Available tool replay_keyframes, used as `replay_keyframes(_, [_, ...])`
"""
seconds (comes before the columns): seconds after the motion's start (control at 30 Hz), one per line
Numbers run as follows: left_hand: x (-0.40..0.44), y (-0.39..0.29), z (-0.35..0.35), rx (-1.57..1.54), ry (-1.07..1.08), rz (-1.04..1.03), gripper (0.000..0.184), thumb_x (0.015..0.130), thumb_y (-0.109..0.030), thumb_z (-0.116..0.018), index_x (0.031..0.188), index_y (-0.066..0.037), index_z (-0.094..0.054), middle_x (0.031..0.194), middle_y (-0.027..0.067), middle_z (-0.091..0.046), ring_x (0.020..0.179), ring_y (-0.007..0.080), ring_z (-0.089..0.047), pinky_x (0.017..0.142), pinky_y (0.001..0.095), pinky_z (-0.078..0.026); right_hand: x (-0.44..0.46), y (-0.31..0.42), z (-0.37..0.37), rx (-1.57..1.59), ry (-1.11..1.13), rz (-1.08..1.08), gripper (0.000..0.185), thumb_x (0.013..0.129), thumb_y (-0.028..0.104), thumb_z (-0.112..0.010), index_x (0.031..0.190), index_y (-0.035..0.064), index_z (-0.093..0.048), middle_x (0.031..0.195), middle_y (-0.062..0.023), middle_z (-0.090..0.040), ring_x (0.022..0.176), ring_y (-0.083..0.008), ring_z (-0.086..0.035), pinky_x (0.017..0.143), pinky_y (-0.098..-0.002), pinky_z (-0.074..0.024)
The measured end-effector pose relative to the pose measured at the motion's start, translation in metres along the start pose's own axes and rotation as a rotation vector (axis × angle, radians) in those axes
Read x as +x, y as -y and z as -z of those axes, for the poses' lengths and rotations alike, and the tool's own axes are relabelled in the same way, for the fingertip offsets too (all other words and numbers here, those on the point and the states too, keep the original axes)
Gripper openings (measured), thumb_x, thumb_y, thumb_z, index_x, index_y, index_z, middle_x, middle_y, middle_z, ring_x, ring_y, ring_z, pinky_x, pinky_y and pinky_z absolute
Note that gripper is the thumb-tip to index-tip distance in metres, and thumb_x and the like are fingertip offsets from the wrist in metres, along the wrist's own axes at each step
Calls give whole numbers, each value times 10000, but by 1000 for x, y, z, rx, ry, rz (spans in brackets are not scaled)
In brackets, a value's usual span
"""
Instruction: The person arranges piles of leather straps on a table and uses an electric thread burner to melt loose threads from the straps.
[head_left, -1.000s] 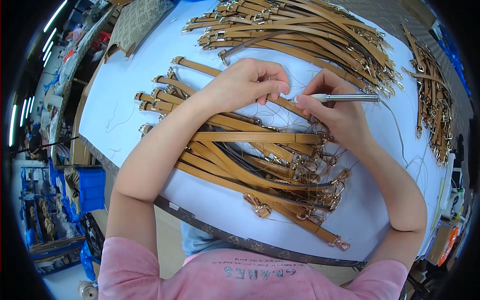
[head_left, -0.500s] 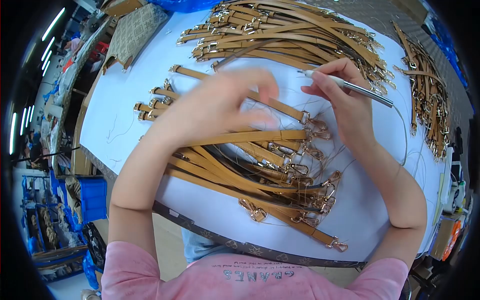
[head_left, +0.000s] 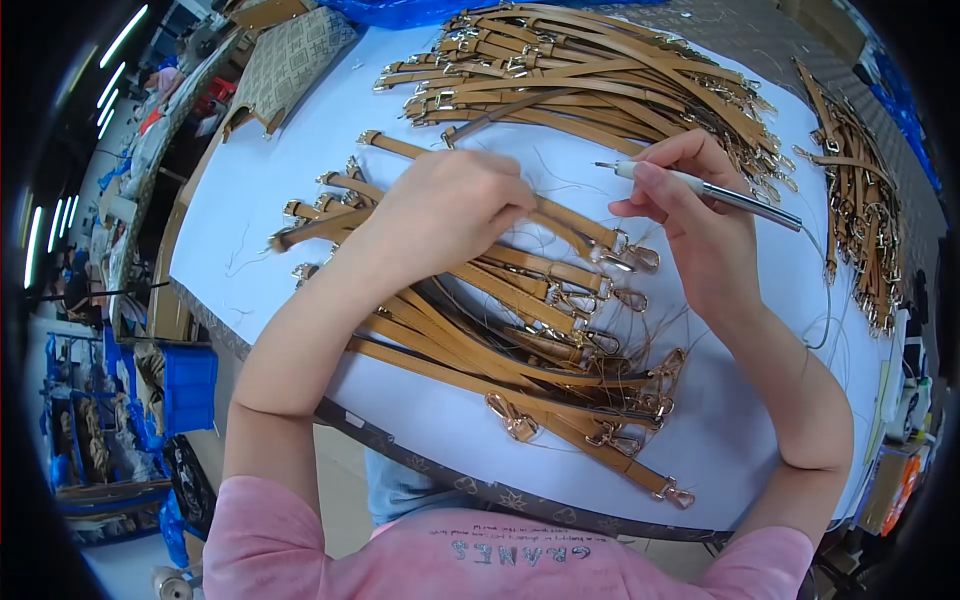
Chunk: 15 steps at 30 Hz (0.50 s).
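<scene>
My left hand (head_left: 455, 208) is over the middle of the table, its fingers curled closed round a tan leather strap (head_left: 325, 228). The strap's left end is blurred, and the hand hides its middle. My right hand (head_left: 700, 205) grips a white and silver corded pen-shaped tool (head_left: 752, 206), whose thin metal tip points left, apart from the straps. Below the left hand lies a loose pile of tan straps (head_left: 450, 345) with gold snap hooks (head_left: 515, 418) at their right ends. Fine loose threads trail among the hooks.
A large heap of similar straps (head_left: 590, 80) covers the far side of the white tabletop (head_left: 260, 200). Another bunch (head_left: 860, 200) hangs at the right edge. A patterned piece (head_left: 290, 70) lies back left. The tool's cord (head_left: 828, 290) runs down beside my right forearm.
My left hand has closed from spread, blurred fingers onto a strap, whose left end has shifted. The right hand keeps the tool in nearly the same place. The view has shifted slightly.
</scene>
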<state>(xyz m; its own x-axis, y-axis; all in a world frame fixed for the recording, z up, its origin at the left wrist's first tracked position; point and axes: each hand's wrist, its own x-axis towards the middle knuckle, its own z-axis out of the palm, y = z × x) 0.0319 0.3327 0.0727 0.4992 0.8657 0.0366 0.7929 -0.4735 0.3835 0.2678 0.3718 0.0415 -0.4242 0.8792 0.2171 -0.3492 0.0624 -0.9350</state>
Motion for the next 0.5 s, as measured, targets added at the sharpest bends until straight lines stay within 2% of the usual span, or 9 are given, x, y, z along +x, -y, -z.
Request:
replay_keyframes(0.07, [-2,-5,-3,325,-172,-195,109,772,-88,-693,859,-27,-670,854,94,-624,780,305,-647,675,400,-516,-1,0,-1,0,-8,-3,65,910,47,-605,942,17,-557,916,-68,-594,779,-101,-600,763,-331,-586])
replay_keyframes(0.2, [-9,-14,-12,250,-57,-162,79,761,-90,-688,808,-37,-652,826,78,-579,736,293,-633,647,388,-518,-4,-3,-2,16,51,-47,77,900,49,-612,908,23,-540,874,-55,-573,741,-95,-584,741,-328,-588])
replay_keyframes(0.33, [-6,-6,-20,105,-152,-182,86,750,-96,-688,778,-38,-630,807,70,-568,712,286,-623,631,387,-519,-7,-3,-5,28,58,-180,96,892,54,-616,881,28,-524,838,-42,-548,720,-87,-568,726,-324,-590])
replay_keyframes(0.5, [-1,0,-35,201,-207,-332,72,777,-97,-684,806,-45,-643,825,71,-577,721,275,-620,618,385,-506,-7,-6,-4,80,48,-208,103,887,57,-622,881,29,-523,832,-38,-544,713,-82,-567,722,-325,-592])
